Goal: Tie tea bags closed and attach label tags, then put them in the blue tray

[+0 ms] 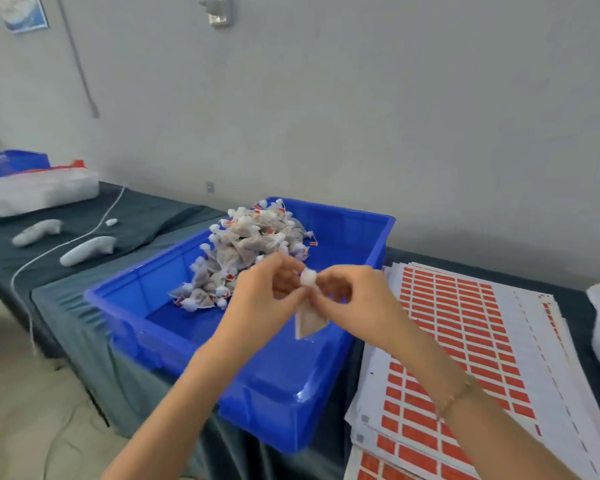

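White mesh bunches at the neck of the tea bag [308, 320], so we should keep it pinched tight while cinching the knot. Our left hand [265, 292] and right hand [347, 297] both pinch that gathered top [308, 278]; the bag hangs between them, above the blue tray [281, 403].

Packing workshop: label sheets [465, 341], blue tray [291, 410]

left hand [264, 292]: pinches tea bag [309, 322] | right hand [347, 299]: pinches same bag
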Demonstrator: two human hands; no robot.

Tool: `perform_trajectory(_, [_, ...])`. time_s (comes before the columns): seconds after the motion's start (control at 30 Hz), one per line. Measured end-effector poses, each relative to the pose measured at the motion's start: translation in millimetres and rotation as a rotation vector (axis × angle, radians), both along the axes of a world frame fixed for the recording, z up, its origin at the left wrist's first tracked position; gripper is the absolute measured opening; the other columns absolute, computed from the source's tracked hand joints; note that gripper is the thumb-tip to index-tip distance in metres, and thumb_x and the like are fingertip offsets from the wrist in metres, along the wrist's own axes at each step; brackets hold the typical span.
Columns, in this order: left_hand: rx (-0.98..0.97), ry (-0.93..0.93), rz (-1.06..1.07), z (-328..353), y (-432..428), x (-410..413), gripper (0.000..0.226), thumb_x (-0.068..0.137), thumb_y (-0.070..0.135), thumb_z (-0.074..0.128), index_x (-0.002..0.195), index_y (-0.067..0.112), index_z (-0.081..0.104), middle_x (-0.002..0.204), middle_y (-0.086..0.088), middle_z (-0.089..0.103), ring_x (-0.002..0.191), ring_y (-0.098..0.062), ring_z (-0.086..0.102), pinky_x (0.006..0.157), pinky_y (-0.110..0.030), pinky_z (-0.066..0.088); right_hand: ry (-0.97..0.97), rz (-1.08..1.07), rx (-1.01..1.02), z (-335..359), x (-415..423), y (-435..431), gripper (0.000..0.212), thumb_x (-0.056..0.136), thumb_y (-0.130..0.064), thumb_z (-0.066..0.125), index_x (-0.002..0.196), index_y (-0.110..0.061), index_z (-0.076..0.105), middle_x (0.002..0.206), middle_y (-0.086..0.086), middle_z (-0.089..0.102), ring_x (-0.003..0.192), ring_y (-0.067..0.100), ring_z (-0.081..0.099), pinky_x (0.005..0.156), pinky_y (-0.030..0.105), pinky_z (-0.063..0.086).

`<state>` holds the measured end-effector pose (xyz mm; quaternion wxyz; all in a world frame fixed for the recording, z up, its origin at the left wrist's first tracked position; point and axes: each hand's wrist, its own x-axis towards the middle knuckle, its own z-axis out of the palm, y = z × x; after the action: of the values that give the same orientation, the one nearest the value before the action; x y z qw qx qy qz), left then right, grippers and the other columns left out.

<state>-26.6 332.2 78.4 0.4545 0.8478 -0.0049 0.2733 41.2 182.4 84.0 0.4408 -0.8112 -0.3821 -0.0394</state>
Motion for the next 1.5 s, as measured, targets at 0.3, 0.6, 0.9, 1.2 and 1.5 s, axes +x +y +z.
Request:
perform_trajectory(0.3, [0.211, 0.762, -0.161, -41.3, 45.8, 29.8, 0.008, 0.081, 0.009, 0.067, 0.088, 0.007, 0.063, 0.086, -0.013, 0.074, 0.08, -0.021, 0.073, 0.082, -0.035, 0.059, -0.083, 0.073, -0.934, -32.7, 22.8, 64.9, 0.018, 0.072, -0.023, 0.071, 0.062, -0.018, 0.057, 0.062, -0.002, 0.055, 0.061, 0.017, 0.052, 0.048, 0.025, 0.029])
perform_trajectory(0.6, [0.491, 0.616, -0.095, -22.3, 37.1, 29.9, 0.01, 0.08, 0.017, 0.072, 0.088, 0.018, 0.064, 0.088, 0.009, 0.068, 0.078, -0.003, 0.061, 0.074, -0.019, 0.051, -0.054, -0.056, -0.609, -31.4, 15.2, 42.6, 0.013, 0.081, -0.018, 0.063, 0.09, -0.016, 0.072, 0.09, 0.003, 0.07, 0.088, 0.024, 0.061, 0.073, 0.035, 0.051])
perform_trajectory(0.9, [0.475, 0.198, -0.129, 13.1, -66.2, 32.3, 0.01, 0.084, 0.013, 0.067, 0.079, 0.022, 0.066, 0.072, 0.009, 0.067, 0.069, -0.008, 0.061, 0.069, -0.027, 0.051, 0.06, -0.316, -0.021, -24.7, -6.8, -65.5, 0.016, 0.086, -0.022, 0.065, 0.099, -0.023, 0.074, 0.09, -0.008, 0.073, 0.077, 0.004, 0.065, 0.072, 0.016, 0.053])
perform_trajectory(1.2, [0.391, 0.024, -0.457, 2.9, -251.0, 62.1, 0.011, 0.09, 0.025, 0.065, 0.085, 0.033, 0.059, 0.075, 0.017, 0.057, 0.068, -0.003, 0.059, 0.063, -0.011, 0.049, 0.008, -0.763, -0.088, -3.4, -45.4, -241.0, 0.013, 0.086, -0.019, 0.068, 0.095, -0.026, 0.074, 0.084, -0.012, 0.072, 0.071, 0.003, 0.064, 0.067, 0.015, 0.051])
perform_trajectory(1.5, [0.42, 0.023, -0.926, -24.2, -352.3, 65.2, 0.013, 0.088, 0.017, 0.065, 0.1, 0.02, 0.071, 0.092, 0.01, 0.066, 0.082, -0.002, 0.059, 0.077, -0.018, 0.051, 0.12, -0.987, -0.238, -9.7, -84.4, -357.7, 0.007, 0.079, -0.031, 0.075, 0.079, -0.038, 0.074, 0.071, -0.027, 0.067, 0.067, -0.002, 0.06, 0.058, 0.018, 0.052])
